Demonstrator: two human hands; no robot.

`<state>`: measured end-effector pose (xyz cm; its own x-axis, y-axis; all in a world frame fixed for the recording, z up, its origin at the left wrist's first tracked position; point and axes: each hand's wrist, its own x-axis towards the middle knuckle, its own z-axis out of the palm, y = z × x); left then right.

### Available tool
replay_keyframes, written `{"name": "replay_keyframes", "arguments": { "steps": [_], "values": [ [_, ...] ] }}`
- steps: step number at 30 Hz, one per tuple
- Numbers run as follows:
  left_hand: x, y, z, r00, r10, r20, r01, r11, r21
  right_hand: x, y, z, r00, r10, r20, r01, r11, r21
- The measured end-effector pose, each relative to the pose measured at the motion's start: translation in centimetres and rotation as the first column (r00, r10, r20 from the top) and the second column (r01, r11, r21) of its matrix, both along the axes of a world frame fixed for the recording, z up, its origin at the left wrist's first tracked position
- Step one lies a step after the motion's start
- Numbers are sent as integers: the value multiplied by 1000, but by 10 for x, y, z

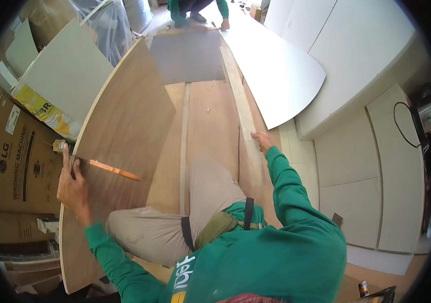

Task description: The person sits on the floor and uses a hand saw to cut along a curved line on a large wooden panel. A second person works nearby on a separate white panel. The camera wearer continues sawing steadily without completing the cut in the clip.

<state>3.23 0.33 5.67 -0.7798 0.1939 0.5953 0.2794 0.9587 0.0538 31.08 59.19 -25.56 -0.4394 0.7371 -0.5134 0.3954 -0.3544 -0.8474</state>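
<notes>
My left hand is at the edge of a large brown wooden panel standing upright on my left. Its thumb and fingers straddle that edge, closed on it. Beside those fingertips, an orange-brown stick-like piece juts across the panel's face; I cannot make out what it is or whether the hand touches it. A small silver and yellow object shows just beyond the edge. My right hand grips the side of a long, narrow wooden plank that runs away from me.
Ahead, another person in green sleeves crouches by a grey sheet. A white panel lies to the right, before pale cabinets. Cardboard boxes and plastic-wrapped items crowd the left side.
</notes>
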Motion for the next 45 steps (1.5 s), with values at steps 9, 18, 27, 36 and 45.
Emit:
{"name": "replay_keyframes", "arguments": {
  "steps": [9,18,27,36,45],
  "values": [
    [-8,2,-4,998,-54,23,52,997,61,-106,29,-131,908,-263,327,105,897,430],
    [-23,26,-8,986,-157,49,151,983,106,-125,152,-179,934,-303,190,166,838,520],
    [0,-8,6,995,-91,50,84,989,121,-184,-167,26,669,708,-226,-535,670,516],
    [-38,-4,-18,999,-45,12,44,996,78,-225,-396,202,306,876,-373,-309,462,831],
    [-42,4,-43,976,180,-127,-166,980,113,-240,-411,187,427,866,-259,-271,396,878]
  ]
}}
